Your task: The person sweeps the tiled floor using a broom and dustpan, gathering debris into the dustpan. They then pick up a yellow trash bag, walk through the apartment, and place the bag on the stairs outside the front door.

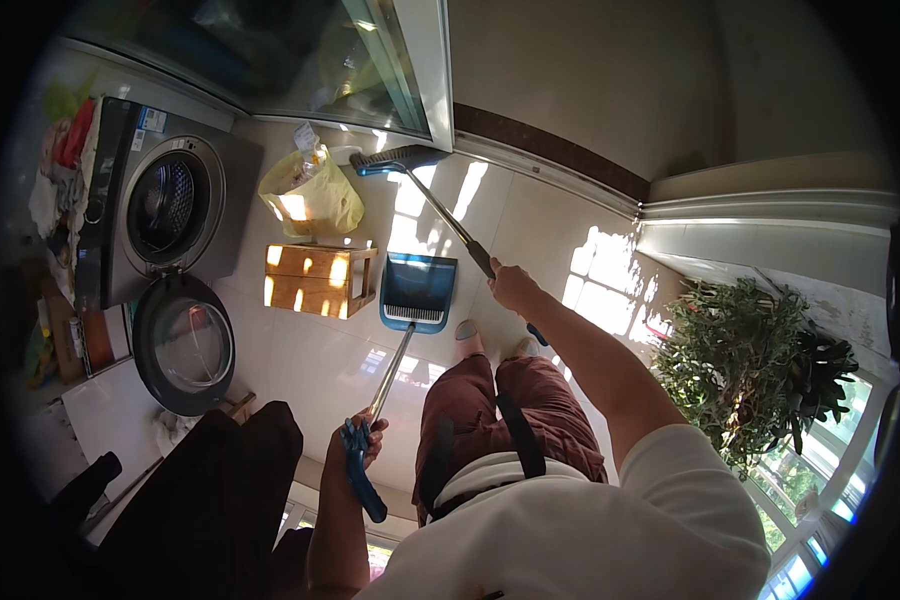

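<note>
My left hand (360,439) grips the metal pole of a long-handled dustpan, near its blue top grip. The blue dustpan (418,279) rests on the tiled floor ahead of my feet, with a row of pale comb teeth at its rear edge. My right hand (514,289) is closed around the dark grip of a broom, whose blue end sticks out past my forearm. Its metal pole slants away to the broom head (397,160), which has dark bristles and lies at the foot of the glass sliding door. I cannot tell whether any dirt is in the pan.
A wooden stool (319,280) lies left of the dustpan, below a yellow bag-lined bin (311,195). The washing machine (172,202) at left has its round door (184,343) swung out. A door track (547,176) crosses ahead. Leafy plants (735,367) stand at right; dark cloth (217,480) hangs lower left.
</note>
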Available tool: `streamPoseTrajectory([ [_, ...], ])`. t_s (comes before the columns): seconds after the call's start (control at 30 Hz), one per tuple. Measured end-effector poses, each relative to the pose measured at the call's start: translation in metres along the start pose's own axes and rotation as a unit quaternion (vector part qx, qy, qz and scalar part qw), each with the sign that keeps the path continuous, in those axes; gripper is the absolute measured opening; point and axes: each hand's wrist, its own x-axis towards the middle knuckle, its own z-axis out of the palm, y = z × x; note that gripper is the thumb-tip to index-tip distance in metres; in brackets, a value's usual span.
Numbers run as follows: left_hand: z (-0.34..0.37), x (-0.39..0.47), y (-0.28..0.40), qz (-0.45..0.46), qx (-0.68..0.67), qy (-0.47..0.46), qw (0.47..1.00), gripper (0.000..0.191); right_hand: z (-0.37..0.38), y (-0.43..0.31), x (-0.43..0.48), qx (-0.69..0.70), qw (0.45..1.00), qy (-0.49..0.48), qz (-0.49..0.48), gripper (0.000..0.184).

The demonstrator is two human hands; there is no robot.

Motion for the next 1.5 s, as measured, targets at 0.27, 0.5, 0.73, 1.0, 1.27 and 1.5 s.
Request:
streamPoseTrajectory([
  [0.27, -0.029, -0.008, 0.015, -0.012, 0.035, -0.016, 0.999, 0.022, -0.043, 0.134, -0.088, -0.281, 0.958, -0.06, -0.002, 0.057],
  [0.5, -0.006, -0.007, 0.049, -0.063, 0.166, -0.03, 0.984, 0.032, -0.084, 0.216, -0.214, -0.191, 0.98, -0.02, 0.047, 0.046],
  [0.73, 0.049, 0.018, 0.091, -0.097, 0.309, 0.044, 0.945, 0.018, -0.03, 0.155, -0.279, 0.15, 0.959, -0.006, 0.242, 0.053],
  [1.0, 0.097, 0.045, 0.134, -0.144, 0.375, 0.051, 0.914, 0.022, 0.062, 0.131, -0.233, 0.129, 0.964, -0.099, 0.21, 0.059],
  [1.27, 0.109, 0.026, 0.113, -0.069, 0.378, 0.07, 0.921, 0.018, 0.023, 0.112, -0.289, 0.162, 0.974, -0.129, 0.087, 0.055],
  [1.5, 0.054, 0.0, 0.108, -0.123, 0.311, 0.021, 0.942, 0.019, 0.005, 0.11, -0.327, 0.236, 0.95, -0.064, 0.193, 0.051],
])
